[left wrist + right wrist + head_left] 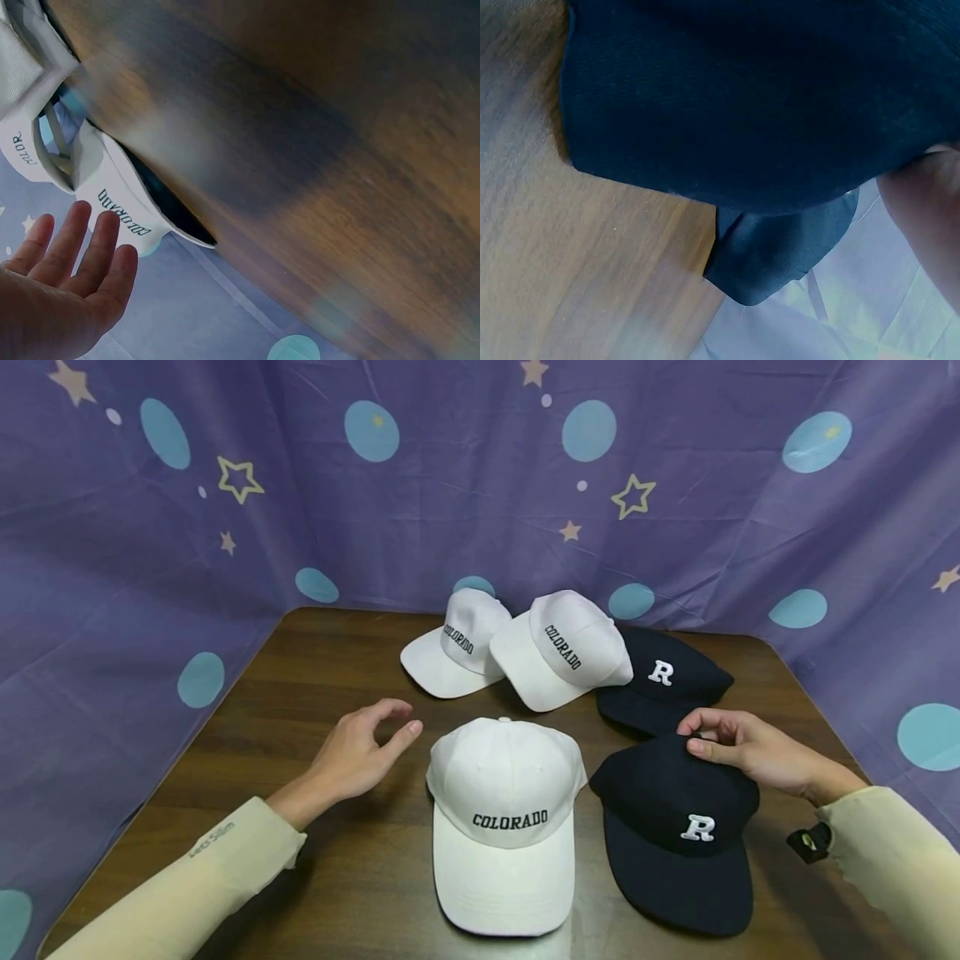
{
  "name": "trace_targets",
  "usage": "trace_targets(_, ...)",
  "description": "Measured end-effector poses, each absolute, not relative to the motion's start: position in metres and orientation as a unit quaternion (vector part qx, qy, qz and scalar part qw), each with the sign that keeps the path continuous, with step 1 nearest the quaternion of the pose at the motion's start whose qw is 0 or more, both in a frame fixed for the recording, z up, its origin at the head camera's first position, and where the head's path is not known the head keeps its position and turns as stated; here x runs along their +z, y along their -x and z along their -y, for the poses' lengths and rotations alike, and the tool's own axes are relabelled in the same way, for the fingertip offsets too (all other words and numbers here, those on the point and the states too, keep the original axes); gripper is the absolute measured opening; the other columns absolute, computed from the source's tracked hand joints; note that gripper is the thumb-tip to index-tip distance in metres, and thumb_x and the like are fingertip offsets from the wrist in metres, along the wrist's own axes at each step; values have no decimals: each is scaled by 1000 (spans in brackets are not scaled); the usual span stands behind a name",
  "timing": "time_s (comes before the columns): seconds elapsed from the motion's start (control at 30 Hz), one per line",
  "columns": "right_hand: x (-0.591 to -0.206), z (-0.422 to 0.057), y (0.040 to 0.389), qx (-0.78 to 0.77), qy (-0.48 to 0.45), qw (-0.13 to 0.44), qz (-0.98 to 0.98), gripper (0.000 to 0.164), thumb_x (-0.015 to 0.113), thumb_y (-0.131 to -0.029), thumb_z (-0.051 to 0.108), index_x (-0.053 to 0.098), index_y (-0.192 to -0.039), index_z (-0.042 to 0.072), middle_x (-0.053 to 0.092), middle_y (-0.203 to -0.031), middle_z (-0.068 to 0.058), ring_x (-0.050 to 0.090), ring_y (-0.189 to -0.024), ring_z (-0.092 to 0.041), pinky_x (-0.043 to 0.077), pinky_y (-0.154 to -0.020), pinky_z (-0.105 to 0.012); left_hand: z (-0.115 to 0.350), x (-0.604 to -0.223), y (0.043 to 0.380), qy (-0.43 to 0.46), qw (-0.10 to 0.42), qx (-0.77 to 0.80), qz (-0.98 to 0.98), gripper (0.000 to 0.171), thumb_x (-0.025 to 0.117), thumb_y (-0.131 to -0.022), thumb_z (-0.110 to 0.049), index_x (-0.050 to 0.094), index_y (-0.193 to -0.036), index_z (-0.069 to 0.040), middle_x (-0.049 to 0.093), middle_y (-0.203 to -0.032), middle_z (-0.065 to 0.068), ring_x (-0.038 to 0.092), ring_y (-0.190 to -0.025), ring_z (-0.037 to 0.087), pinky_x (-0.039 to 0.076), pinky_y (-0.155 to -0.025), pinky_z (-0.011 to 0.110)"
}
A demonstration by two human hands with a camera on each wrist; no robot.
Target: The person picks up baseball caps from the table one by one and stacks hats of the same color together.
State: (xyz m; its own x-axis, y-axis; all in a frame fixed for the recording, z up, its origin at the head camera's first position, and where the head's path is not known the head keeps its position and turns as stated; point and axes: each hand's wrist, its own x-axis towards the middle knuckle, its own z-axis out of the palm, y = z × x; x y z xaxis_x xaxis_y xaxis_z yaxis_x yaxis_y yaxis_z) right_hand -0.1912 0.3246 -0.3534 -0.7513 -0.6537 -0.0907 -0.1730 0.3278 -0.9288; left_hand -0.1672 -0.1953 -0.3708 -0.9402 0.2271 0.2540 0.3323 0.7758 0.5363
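At the front of the table lie a white baseball cap [504, 827] lettered COLORADO and, to its right, a black baseball cap [675, 802] with a white R. My right hand [753, 752] pinches the crown of this black cap between thumb and fingers; the same cap fills much of the right wrist view, where only part of a finger [926, 217] shows. My left hand [363, 747] hovers left of the front white cap, holding nothing, its fingers loosely bent. In the left wrist view its fingers [97, 259] are spread apart.
Behind, two more white COLORADO caps [468, 643] [566, 647] overlap at the back of the brown wooden table [315, 668]. Another black R cap [660, 677] sits at the back right, partly behind the white one. A purple patterned cloth [450, 510] hangs behind the table.
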Motion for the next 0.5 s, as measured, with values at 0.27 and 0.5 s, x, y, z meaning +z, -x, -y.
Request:
trace_targets(0.27,-350,-325,192,-489,266,214,-803,15,50,-99,9,51,-112,2,63,-87,-18,62,-76,-31,54,-62,-38,195,-371,167,152,90,-301,937,52,46,-94,-58,57,-123,-17,59,-123,2,53,-113,21,44,-91,46)
trace_targets(0.5,-351,-326,193,-469,260,204,-819,15,51,-99,11,52,-112,4,63,-88,-16,62,-78,-29,54,-63,-37,195,-371,167,154,94,-303,936,51,47,-94,-58,57,-123,-17,60,-122,2,54,-112,20,45,-90,45)
